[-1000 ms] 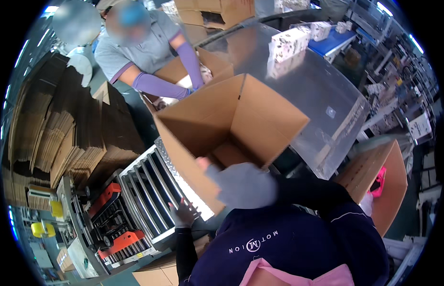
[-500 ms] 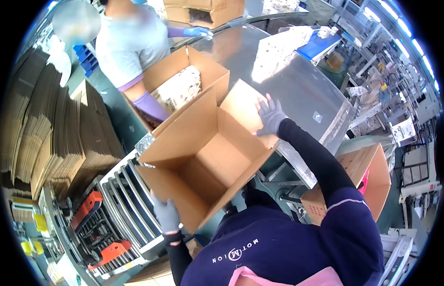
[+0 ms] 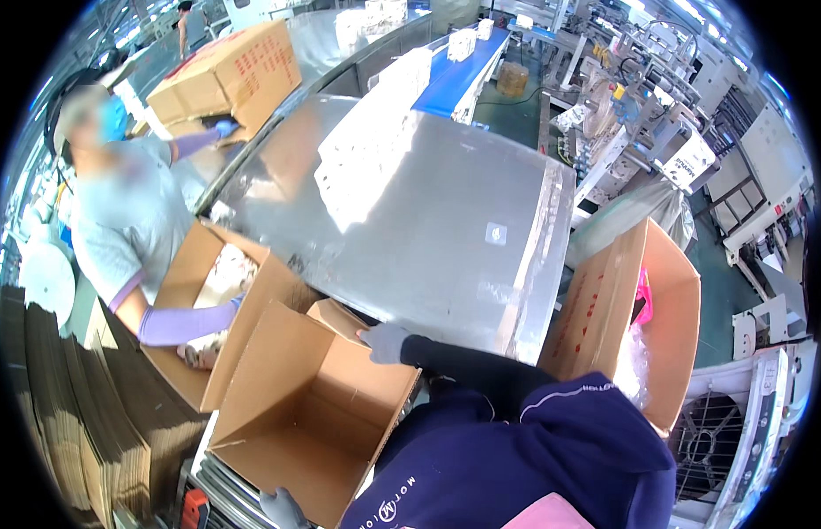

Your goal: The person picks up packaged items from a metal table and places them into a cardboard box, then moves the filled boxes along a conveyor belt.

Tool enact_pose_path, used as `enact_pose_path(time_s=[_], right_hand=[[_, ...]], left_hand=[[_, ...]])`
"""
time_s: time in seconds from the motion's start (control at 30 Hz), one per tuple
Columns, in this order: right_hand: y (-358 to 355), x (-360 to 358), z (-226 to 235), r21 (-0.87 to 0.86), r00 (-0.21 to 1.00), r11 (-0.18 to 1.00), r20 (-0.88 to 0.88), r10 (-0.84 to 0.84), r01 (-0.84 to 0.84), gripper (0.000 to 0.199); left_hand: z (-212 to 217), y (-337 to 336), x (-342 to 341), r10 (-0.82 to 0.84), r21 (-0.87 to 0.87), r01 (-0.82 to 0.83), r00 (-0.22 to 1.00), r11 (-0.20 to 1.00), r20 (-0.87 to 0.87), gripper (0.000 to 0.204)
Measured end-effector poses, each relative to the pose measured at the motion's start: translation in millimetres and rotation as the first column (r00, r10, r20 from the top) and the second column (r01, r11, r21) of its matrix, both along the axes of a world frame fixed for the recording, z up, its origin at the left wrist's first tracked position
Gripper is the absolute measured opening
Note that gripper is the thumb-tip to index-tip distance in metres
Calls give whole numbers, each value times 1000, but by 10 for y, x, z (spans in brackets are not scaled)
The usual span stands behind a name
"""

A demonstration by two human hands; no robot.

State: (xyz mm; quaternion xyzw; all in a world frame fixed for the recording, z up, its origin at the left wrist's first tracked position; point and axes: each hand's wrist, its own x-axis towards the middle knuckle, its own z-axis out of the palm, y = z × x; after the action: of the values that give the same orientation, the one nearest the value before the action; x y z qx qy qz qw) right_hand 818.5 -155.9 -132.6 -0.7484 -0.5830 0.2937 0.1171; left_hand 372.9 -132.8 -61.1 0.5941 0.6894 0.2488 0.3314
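An open, empty brown cardboard box [image 3: 296, 414] stands in front of me with its flaps up. My right hand [image 3: 384, 342], in a grey glove, grips the far flap at the box's top edge beside the steel table [image 3: 446, 220]. My left hand [image 3: 283, 510], also gloved, holds the near lower corner of the same box at the bottom edge of the picture. Nothing is inside the box.
A co-worker [image 3: 119, 229] in purple sleeves reaches into a second open box [image 3: 194, 264] at the left. Flat folded cartons [image 3: 67, 414] are stacked far left. Another open box [image 3: 640, 309] stands at my right. White packs [image 3: 375, 132] sit on the table; a closed carton [image 3: 230, 70] lies beyond.
The box has come down and turned upright in front of me. My right hand slid to its far flap, my left hand to its near bottom corner.
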Motion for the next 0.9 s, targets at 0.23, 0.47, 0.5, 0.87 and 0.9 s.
enact_pose_path(time_s=[0.23,0.47,0.5,0.87,0.9], right_hand=[[-607,1140,481,286,900,937,-431,-61,200,45],[-2655,2870,767,739,217,576,535,-817,349,45],[-2951,2817,1015,800,90,479,482,-872,362,45],[-5981,1996,-739,-258,1,-155,518,-855,954,34],[-5945,1894,-764,-266,-23,-176,493,-870,948,34]], left_hand=[[-52,-32,127,-90,157,175,894,972,-438,42],[-412,-7,-451,-203,0,373,504,928,-839,41],[-272,-60,-271,-183,-25,301,512,953,-840,45],[140,14,671,-119,-95,87,338,992,-933,78],[214,-12,831,-40,-7,98,344,995,-938,70]])
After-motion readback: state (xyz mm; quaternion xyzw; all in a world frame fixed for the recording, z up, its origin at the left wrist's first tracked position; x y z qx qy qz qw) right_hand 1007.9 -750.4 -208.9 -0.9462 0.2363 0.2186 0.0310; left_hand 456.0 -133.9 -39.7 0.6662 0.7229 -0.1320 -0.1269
